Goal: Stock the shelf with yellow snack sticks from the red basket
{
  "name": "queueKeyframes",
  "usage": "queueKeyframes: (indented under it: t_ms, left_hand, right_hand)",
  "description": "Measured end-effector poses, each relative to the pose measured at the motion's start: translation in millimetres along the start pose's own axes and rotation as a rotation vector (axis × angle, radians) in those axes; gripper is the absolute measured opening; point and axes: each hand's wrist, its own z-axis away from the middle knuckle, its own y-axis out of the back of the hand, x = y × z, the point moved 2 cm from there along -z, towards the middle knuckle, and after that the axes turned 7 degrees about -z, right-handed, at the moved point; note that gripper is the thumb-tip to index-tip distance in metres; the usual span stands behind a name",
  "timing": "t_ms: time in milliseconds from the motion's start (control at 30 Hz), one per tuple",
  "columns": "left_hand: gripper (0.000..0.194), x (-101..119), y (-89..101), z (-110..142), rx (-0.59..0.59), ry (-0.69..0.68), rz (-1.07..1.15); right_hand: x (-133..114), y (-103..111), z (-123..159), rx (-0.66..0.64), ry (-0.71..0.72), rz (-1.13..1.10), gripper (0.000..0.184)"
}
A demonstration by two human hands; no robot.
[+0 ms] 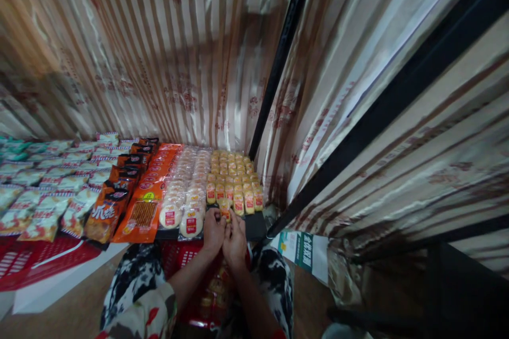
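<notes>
Both my hands meet at the front edge of a low shelf [254,228]. My left hand [213,233] and my right hand [235,241] are closed together on one small yellow snack packet [225,211] with a red label. That packet touches the front row of many like packets [233,180] laid in rows. To the left lie rows of round pale cakes in clear wrap [186,190].
Further left are orange snack bags [145,201], dark orange bags [115,196] and white-and-green bags [47,185]. A red basket [186,275] sits under my arms, with another one [35,259] at left. Striped shiny foil [178,63] and black frame posts [278,63] enclose the shelf.
</notes>
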Motion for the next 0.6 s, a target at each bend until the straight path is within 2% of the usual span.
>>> queueKeyframes:
  t_ms: [100, 333, 600]
  left_hand:
    - [0.011, 0, -1.0, -4, 0.021, -0.010, -0.077]
    - [0.026, -4, -7.4, -5, -0.010, -0.009, -0.088]
    - [0.031, -9, -10.3, -5, -0.002, -0.071, -0.063]
  right_hand:
    - [2, -2, -3, 0.004, 0.021, -0.022, 0.044]
    - [14, -7, -7, -0.018, 0.034, -0.065, 0.043]
    - [19, -8, -7, -0.033, 0.053, -0.108, 0.043]
